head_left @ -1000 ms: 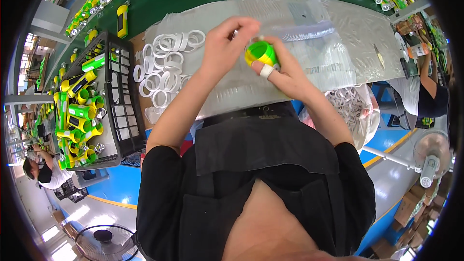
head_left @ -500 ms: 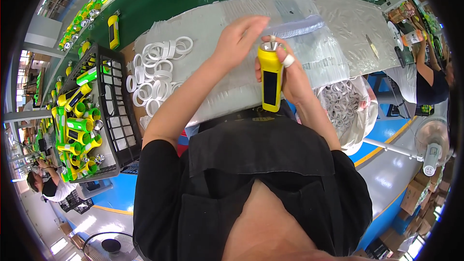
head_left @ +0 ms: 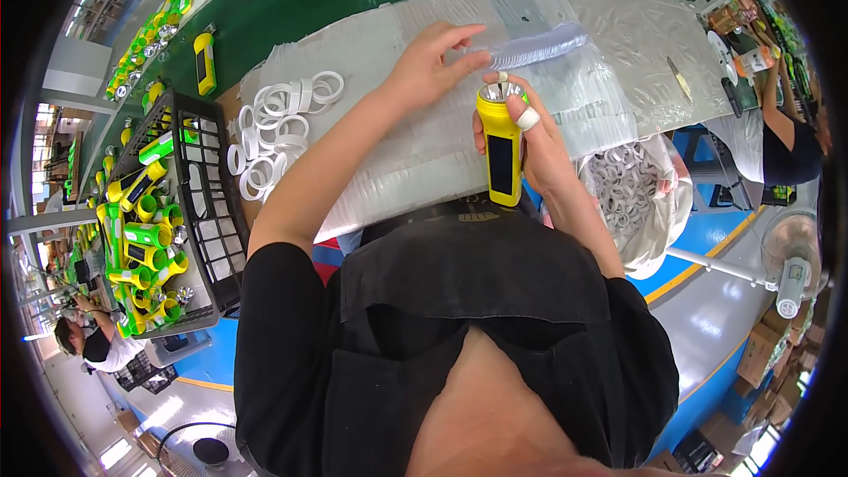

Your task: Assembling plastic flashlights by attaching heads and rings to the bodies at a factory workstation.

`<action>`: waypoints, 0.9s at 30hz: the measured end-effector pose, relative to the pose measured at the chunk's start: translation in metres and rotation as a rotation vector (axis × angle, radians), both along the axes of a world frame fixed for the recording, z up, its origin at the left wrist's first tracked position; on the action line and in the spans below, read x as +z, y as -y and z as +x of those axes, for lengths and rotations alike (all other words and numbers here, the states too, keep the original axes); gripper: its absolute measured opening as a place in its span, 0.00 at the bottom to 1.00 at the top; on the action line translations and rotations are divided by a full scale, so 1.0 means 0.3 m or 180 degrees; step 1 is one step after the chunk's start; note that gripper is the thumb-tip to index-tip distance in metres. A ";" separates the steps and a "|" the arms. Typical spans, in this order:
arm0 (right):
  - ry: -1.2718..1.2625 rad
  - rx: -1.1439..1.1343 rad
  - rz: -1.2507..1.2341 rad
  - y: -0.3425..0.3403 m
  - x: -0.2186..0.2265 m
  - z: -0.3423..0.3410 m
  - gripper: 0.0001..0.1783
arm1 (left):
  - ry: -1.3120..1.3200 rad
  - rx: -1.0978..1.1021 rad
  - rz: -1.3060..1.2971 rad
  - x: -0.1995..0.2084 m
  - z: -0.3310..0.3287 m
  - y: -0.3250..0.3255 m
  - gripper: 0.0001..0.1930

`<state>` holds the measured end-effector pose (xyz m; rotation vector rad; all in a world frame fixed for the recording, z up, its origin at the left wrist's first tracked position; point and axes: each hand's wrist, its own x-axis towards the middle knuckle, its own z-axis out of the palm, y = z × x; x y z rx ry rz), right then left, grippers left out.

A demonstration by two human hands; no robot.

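currently, biggest first: worktop w/ plastic sheet (head_left: 397,172) spread in front of person; green surface (head_left: 283,11) runs along its far side, yellow & green flashlights stood/laid there. black crate (head_left: 182,168) at l. edge of worktop, full of yellow/green flashlight bodies (head_left: 146,234), some capped w/ silver reflectors. white bag (head_left: 677,212) just off near edge, r. side, heaped w/ small white rings (head_left: 623,185).

r. hand (head_left: 548,155) closed round yellow flashlight (head_left: 501,159), approx. upright over near edge of sheet, reflector end up, dark panel facing person. l. hand (head_left: 433,71) raised just beyond, l. of flashlight, apart from it; fingers half-open, index & thumb spread w/ gap, no visible hold. row of clear thin discs (head_left: 543,46) lies near l. fingertips. larger white rings (head_left: 305,97) loose on worktop, crate side. slim pointed tool (head_left: 679,79) far r. smallest: white wrap (head_left: 527,118) on r. thumb.
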<state>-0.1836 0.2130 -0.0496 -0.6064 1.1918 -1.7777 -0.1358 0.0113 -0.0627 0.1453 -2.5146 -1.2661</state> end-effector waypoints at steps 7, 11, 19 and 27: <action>-0.0006 0.0495 -0.0149 0.036 0.006 0.035 0.26 | -0.0958 -0.0675 -0.0638 0.098 0.168 -0.075 0.16; -0.0022 0.0776 -0.0020 0.048 0.018 0.064 0.28 | -0.0990 -0.0669 -0.0593 0.086 0.226 -0.056 0.15; -0.0153 0.0970 0.0012 0.084 0.019 0.103 0.30 | -0.1489 -0.0582 -0.0834 0.078 0.281 -0.038 0.14; -0.0329 0.1217 0.0066 0.096 0.029 0.122 0.30 | -0.1621 -0.0603 -0.0864 0.076 0.325 -0.022 0.14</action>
